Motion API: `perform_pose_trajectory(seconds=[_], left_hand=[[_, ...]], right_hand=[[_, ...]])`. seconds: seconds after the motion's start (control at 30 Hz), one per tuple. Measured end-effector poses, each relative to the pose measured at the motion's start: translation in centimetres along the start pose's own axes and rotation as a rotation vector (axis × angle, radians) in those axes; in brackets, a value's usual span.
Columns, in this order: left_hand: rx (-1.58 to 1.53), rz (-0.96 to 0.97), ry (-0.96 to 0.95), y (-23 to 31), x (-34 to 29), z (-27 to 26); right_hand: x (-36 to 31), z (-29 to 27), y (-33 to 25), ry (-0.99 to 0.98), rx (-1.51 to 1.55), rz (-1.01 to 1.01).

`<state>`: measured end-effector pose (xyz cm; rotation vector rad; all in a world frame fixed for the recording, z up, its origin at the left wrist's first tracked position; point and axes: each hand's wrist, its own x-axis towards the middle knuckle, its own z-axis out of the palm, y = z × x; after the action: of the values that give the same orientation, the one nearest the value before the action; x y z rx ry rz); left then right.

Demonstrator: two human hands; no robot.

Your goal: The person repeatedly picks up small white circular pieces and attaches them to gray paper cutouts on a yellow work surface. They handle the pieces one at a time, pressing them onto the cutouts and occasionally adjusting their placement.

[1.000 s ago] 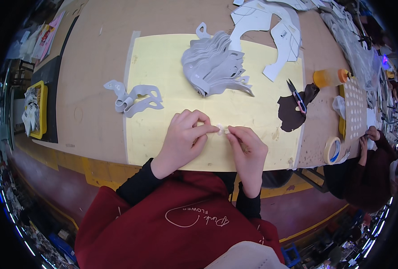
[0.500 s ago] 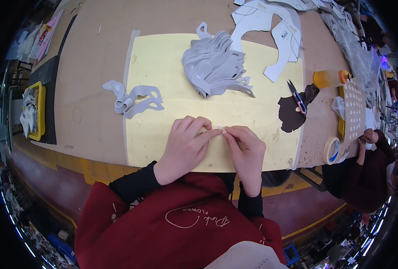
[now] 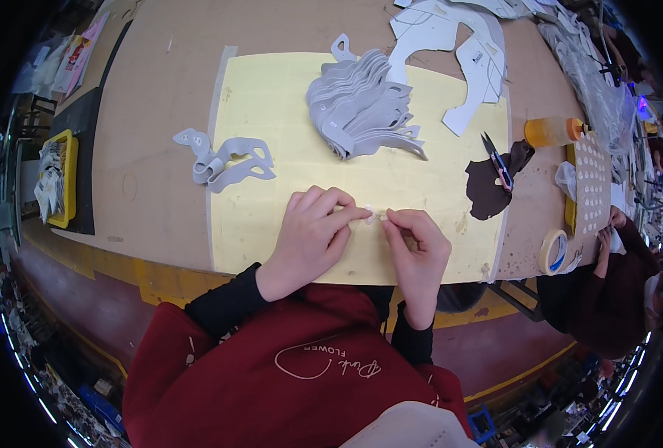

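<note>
Near the front of the yellow sheet (image 3: 294,172), my left hand (image 3: 305,239) rests with its index finger stretched out and its thumb apart. That fingertip touches a small whitish piece (image 3: 369,217) lying on the sheet. Just to the right, my right hand (image 3: 421,250) is closed in a pinch on a tiny pale bit (image 3: 383,216), too small to name. Ahead of my hands lies a fanned stack of grey cut shoe-upper pieces (image 3: 361,112). A few more curled grey pieces (image 3: 227,160) lie to the left.
Thread snips (image 3: 499,166) lie on a dark brown scrap (image 3: 487,196) at right. Beyond are an orange-capped bottle (image 3: 552,132), a tape roll (image 3: 552,251) and a board of pale dots (image 3: 593,179). White pattern pieces (image 3: 462,116) lie far right; a yellow basket (image 3: 68,179) stands left. Another person (image 3: 623,291) works at right.
My right hand has drawn slightly to the right with the tiny bit, opening a gap between my fingertips. My left index finger stays by the small whitish piece.
</note>
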<state>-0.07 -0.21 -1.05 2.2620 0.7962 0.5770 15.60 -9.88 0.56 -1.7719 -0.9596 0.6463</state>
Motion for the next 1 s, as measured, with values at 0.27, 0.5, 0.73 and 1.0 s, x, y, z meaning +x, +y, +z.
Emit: perform_pose_trajectory(seconds=[0.27,0.5,0.73,1.0], left_hand=[[0.012,0.000,0.013,0.0,0.1,0.1],[0.014,0.001,0.021,-0.1,0.1,0.2],[0.001,-0.013,0.012,-0.1,0.1,0.0],[-0.014,-0.021,0.003,-0.1,0.2,0.0]], right_hand=[[-0.6,0.0,-0.2,-0.051,-0.157,-0.043],[-0.9,0.7,-0.3,-0.074,-0.282,-0.168],[-0.8,0.5,-0.8,-0.138,-0.370,-0.273],[-1.7,0.0,0.1,-0.133,-0.255,-0.213]])
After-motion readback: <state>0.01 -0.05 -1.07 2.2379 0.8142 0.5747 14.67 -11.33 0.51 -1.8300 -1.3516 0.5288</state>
